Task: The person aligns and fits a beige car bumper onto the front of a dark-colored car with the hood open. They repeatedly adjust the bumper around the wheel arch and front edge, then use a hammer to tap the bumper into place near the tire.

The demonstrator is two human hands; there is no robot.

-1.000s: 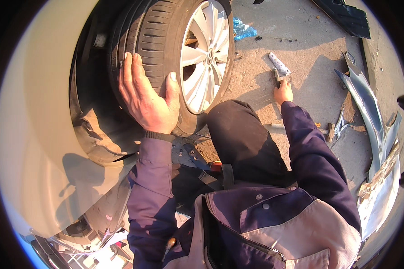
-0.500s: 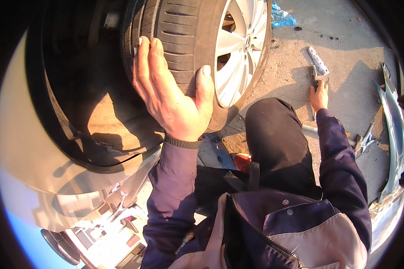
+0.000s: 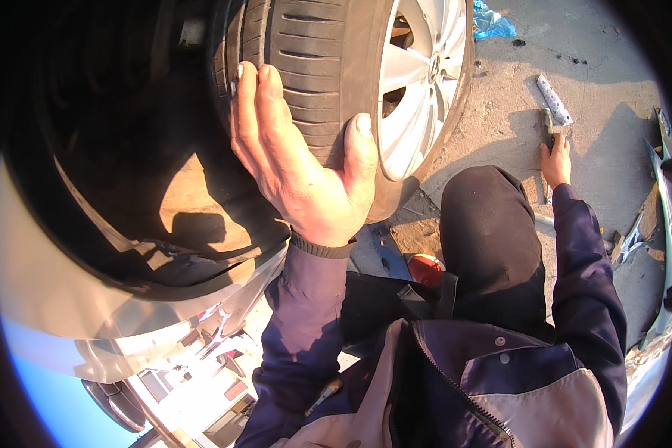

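Note:
My left hand (image 3: 306,168) lies against the tread of a tyre (image 3: 304,82), with its fingers stretched out and its thumb apart near the sidewall. The tyre is on a silver spoked wheel (image 3: 414,89). Down on the ground to the right, the fingers of my right hand (image 3: 555,163) are curled at a long narrow tool (image 3: 547,121). My hand partly hides this tool, and its exact kind is unclear. Just beyond its far end lies a white tube-shaped object (image 3: 554,99) with dark spots.
On the left, a light-coloured car body (image 3: 45,276) curves around a dark wheel arch (image 3: 41,194). Crumpled blue plastic (image 3: 493,22) lies beyond the wheel. A long, pale broken panel (image 3: 666,224) is at the far right. My bent knee (image 3: 489,213) stands between my arms.
The whole view has shifted, so most things appear farther right. My left hand stays against the tyre, and my right hand stays at the tool on the ground.

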